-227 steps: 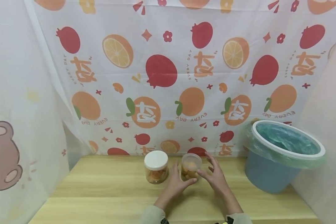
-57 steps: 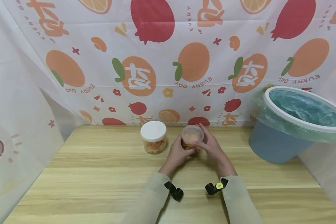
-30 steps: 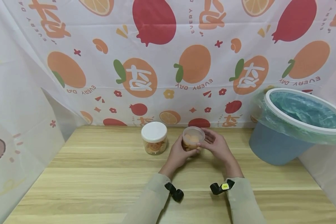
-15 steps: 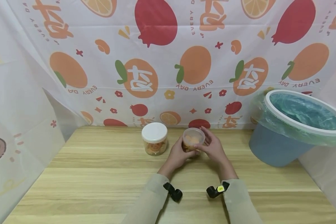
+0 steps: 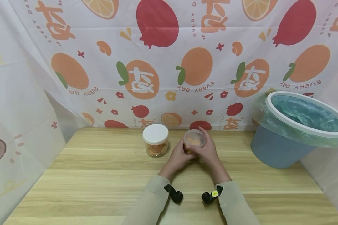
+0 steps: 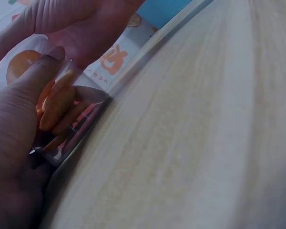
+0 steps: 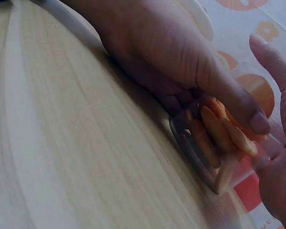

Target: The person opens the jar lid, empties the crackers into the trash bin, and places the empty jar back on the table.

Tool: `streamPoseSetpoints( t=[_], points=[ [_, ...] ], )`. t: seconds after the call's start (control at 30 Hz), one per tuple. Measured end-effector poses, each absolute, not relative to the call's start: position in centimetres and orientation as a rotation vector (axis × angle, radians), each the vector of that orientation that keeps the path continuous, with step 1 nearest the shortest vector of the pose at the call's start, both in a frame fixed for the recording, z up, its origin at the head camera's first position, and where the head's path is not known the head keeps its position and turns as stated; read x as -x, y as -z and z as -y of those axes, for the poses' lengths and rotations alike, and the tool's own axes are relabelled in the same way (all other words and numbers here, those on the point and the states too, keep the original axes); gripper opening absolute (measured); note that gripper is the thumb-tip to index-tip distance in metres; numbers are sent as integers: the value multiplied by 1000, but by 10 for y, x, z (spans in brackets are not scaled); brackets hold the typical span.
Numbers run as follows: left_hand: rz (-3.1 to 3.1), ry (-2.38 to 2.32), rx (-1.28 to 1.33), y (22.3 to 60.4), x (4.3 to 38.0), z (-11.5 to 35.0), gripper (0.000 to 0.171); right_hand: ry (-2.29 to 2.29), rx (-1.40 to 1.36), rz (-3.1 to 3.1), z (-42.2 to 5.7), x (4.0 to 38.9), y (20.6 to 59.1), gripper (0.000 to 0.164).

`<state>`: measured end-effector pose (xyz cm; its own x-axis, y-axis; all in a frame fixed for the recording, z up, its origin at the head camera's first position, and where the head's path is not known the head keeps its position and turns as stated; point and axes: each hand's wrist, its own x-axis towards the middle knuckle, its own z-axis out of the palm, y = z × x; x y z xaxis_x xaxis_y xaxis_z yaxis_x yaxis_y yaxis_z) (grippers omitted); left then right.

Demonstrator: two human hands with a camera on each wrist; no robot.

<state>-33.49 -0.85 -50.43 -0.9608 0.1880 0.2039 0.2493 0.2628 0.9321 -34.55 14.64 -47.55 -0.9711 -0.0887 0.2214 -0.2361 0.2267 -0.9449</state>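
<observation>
A clear plastic jar [image 5: 188, 151] with orange-brown snack pieces inside stands upright near the back of the table, topped by a translucent lid [image 5: 194, 138]. My left hand [image 5: 178, 157] grips the jar's body from the left, its thumb across the front, as the left wrist view also shows. Around the lid's rim curls my right hand [image 5: 209, 151], thumb at the front and fingers at the far right side. In the right wrist view the snack pieces [image 7: 224, 129] show through the jar wall below the left thumb. Some right fingers are hidden behind the jar in the head view.
Left of the hands stands a second clear jar with a white lid [image 5: 155, 133] and similar snacks. A blue bin [image 5: 279, 147] lined with a green bag is at the right. The wooden table [image 5: 101, 178] ends at a fruit-print cloth [image 5: 169, 78] behind.
Both hands have come from loosely around the jar to holding it. Over the last second my right hand has swung left around the lid, while my left hand stays on the jar.
</observation>
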Motion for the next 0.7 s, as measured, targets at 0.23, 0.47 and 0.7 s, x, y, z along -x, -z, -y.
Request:
streamPoseSetpoints(
  t=[0.23,0.47,0.7],
  points=[
    [2468,1799,396,504,335,10,83,-1794,-289,2382,-143,344,474,97],
    [2500,1782,403,503,335,10,85,-1748,-456,2518,-159,344,470,88],
    [2489,1813,419,503,336,8,86,-1839,-659,2508,-175,346,469,84]
  ],
)
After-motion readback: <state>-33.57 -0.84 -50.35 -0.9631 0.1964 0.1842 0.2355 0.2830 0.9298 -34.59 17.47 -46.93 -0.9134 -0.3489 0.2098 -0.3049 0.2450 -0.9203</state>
